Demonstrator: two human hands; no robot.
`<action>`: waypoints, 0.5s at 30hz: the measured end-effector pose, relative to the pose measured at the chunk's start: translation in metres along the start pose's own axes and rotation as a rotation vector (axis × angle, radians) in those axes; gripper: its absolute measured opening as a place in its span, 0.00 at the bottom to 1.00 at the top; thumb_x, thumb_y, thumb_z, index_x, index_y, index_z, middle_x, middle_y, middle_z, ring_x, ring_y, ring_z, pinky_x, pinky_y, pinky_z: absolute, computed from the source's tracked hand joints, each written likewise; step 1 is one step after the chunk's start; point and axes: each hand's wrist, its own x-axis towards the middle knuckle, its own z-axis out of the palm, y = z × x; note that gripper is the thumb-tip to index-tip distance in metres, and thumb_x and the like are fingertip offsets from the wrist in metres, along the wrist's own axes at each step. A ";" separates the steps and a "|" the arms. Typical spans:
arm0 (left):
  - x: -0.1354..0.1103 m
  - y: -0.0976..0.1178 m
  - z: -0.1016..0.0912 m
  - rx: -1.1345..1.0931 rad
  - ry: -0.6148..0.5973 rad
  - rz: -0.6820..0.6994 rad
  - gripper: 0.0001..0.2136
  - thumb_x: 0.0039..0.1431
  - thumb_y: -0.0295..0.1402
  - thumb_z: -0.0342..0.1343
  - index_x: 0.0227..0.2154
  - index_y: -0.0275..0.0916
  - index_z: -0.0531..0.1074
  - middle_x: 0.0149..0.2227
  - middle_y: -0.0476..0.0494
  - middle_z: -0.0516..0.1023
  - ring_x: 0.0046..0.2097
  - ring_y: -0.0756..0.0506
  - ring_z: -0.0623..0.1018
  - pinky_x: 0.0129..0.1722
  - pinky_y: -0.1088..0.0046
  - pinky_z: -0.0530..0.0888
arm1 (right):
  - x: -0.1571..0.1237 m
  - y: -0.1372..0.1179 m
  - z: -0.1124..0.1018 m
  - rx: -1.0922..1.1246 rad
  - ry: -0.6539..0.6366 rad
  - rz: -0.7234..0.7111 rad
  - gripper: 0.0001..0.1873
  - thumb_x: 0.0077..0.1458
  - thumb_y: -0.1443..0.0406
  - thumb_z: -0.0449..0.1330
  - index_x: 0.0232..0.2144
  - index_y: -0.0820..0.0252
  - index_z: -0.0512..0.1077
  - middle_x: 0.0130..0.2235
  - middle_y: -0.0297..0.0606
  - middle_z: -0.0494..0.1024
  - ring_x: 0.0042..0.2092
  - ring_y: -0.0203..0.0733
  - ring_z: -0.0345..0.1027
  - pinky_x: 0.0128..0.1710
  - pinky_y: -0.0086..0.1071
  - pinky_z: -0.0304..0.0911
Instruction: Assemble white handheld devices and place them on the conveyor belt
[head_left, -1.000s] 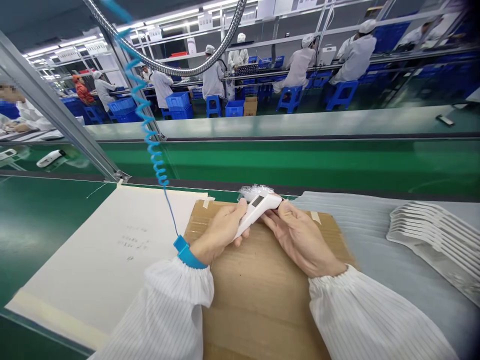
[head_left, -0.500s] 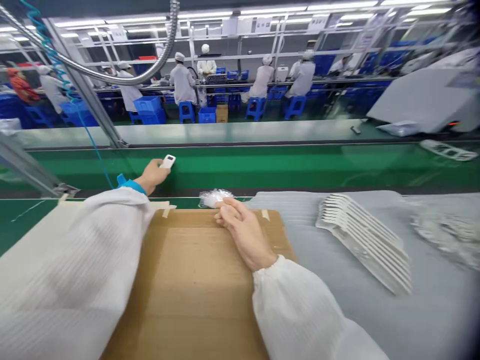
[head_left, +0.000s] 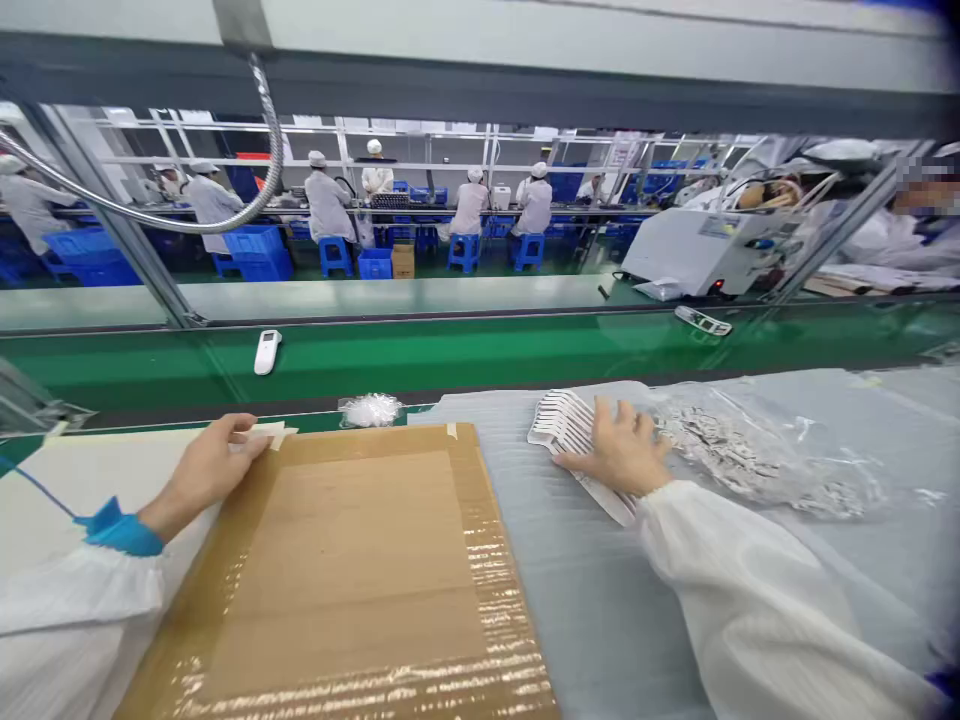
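My left hand point(head_left: 206, 470), with a blue band at its wrist, hovers at the far left corner of the brown cardboard point(head_left: 360, 560). Its fingers are partly bent and apart, holding nothing I can see. Over a row of nested white plastic shells point(head_left: 561, 422), my right hand point(head_left: 626, 450) spreads its fingers; whether they touch the shells I cannot tell. A white handheld device with a small dark display point(head_left: 267, 353) lies on the green conveyor belt point(head_left: 450, 352). Just beyond the cardboard sits a small clear plastic bag point(head_left: 371, 410).
Clear bags of small white parts point(head_left: 720, 455) lie on the grey foam sheet point(head_left: 600, 600) at the right. Another white shell point(head_left: 703, 320) rests on the belt. A white machine point(head_left: 697, 250) stands behind, with several co-workers farther back. A metal hose point(head_left: 274, 150) hangs above.
My left hand has let go of the white handheld device on the belt and drawn back to the cardboard. My right hand has left the small bag and moved right to the shells.
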 end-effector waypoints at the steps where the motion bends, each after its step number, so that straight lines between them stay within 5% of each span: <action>1: -0.006 -0.004 0.001 0.004 -0.007 -0.012 0.18 0.60 0.43 0.53 0.49 0.39 0.68 0.53 0.37 0.77 0.53 0.35 0.77 0.53 0.59 0.72 | 0.006 0.009 0.003 -0.041 -0.085 0.030 0.51 0.42 0.47 0.69 0.61 0.68 0.60 0.62 0.69 0.63 0.63 0.80 0.56 0.56 0.68 0.53; 3: -0.018 -0.011 0.003 -0.006 -0.003 -0.010 0.22 0.59 0.43 0.52 0.52 0.34 0.69 0.52 0.33 0.77 0.54 0.34 0.77 0.54 0.59 0.72 | 0.013 0.017 0.008 -0.067 -0.192 0.035 0.45 0.49 0.46 0.64 0.59 0.69 0.60 0.58 0.68 0.69 0.61 0.74 0.61 0.54 0.60 0.59; 6: -0.043 -0.017 0.001 -0.046 0.036 0.025 0.25 0.57 0.43 0.51 0.54 0.32 0.68 0.55 0.32 0.75 0.54 0.36 0.77 0.55 0.60 0.72 | 0.014 0.014 0.007 -0.081 -0.184 0.002 0.40 0.53 0.48 0.61 0.57 0.73 0.61 0.55 0.71 0.70 0.60 0.73 0.62 0.54 0.56 0.60; 10: -0.081 -0.033 -0.018 -0.064 0.098 0.062 0.26 0.57 0.44 0.51 0.53 0.33 0.68 0.57 0.33 0.74 0.53 0.37 0.77 0.54 0.60 0.74 | 0.018 0.020 0.000 -0.087 -0.123 0.023 0.46 0.52 0.43 0.60 0.58 0.77 0.62 0.58 0.79 0.64 0.62 0.81 0.58 0.57 0.60 0.56; 15: -0.107 -0.064 -0.046 -0.048 0.099 0.074 0.25 0.57 0.43 0.52 0.53 0.32 0.69 0.56 0.32 0.74 0.52 0.36 0.77 0.54 0.57 0.73 | 0.020 0.039 0.005 0.022 -0.147 0.056 0.41 0.48 0.43 0.63 0.55 0.66 0.66 0.58 0.74 0.67 0.62 0.86 0.57 0.54 0.71 0.55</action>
